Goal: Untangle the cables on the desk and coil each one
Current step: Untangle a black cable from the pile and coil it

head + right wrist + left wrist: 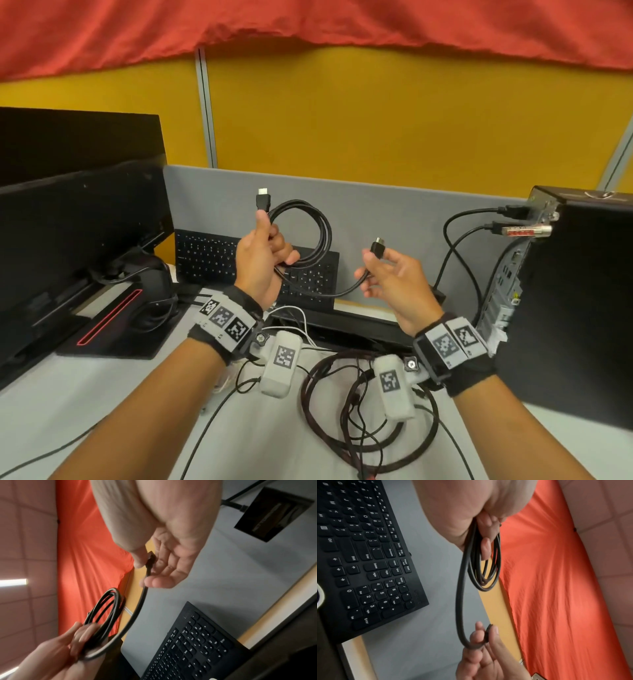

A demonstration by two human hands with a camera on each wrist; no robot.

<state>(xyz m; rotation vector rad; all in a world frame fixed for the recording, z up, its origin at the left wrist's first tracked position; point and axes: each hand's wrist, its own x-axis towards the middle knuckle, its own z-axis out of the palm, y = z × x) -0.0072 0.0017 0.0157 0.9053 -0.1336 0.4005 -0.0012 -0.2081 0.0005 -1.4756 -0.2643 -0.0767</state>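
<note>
i've got the black hdmi cable [310,233] up in the air over the keyboard [253,263], nearly all of it wound. my left hand [262,263] is clenched round the bundle of loops at their lower left, thumb up along the first connector [263,200], which sticks straight up above the fist. my right hand [390,281] pinches the free connector [377,246] between thumb and forefinger, the other fingers loosely spread; that plug also points up and a little away from me.

the relation that matters: the last free length runs from under my left fist, sags in a shallow arc between the hands, and rises to the right-hand pinch. so the loose end lies to the right of the coil, at about the same height, apart from it but near. the coil's plane faces me in the head view and reads nearly edge-on from the left wrist. the right hand is the one on the loose end, so i judge it should carry that end leftward and over to lay the final loop on the bundle, with the left hand opening just enough to take it.

the remaining tangle [363,411], a red-and-black braided cable mixed with thin black ones, lies on the desk [102,404] below my wrists, with a white cable [294,313] behind it. none of that is coiled yet, so i'd put the task at an early stage.
</note>
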